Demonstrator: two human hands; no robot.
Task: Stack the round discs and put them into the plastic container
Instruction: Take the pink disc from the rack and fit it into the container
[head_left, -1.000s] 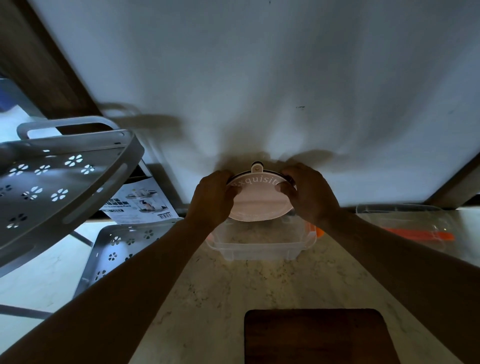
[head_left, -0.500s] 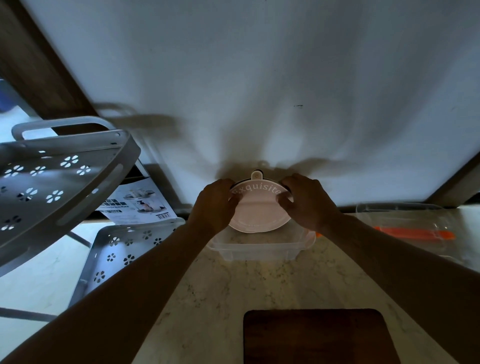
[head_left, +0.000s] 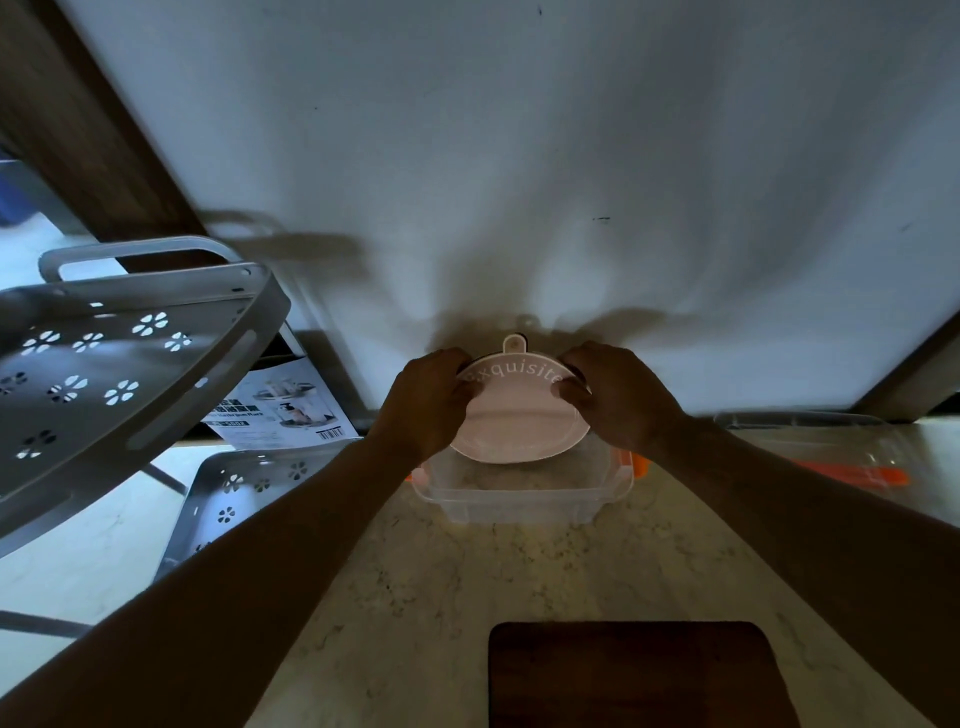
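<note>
A stack of round discs (head_left: 519, 415), its pale pink top disc lettered "exquisite" with a small tab at the far edge, is tilted toward me over the back of a clear plastic container (head_left: 519, 493). My left hand (head_left: 431, 402) grips the stack's left edge and my right hand (head_left: 618, 397) grips its right edge. A dark rim shows under the top disc. The container stands on the marble counter near the white wall, with orange clips at its sides. I cannot tell whether the stack's lower edge touches the container.
A clear lid with an orange strip (head_left: 831, 457) lies to the right. A grey perforated rack (head_left: 119, 364) juts in from the left, above a second grey tray (head_left: 244, 488) and a printed box (head_left: 280, 410). A dark wooden board (head_left: 634, 675) lies at the counter's near edge.
The stack has tipped up more steeply, facing me, while both hands have kept their grip over the container.
</note>
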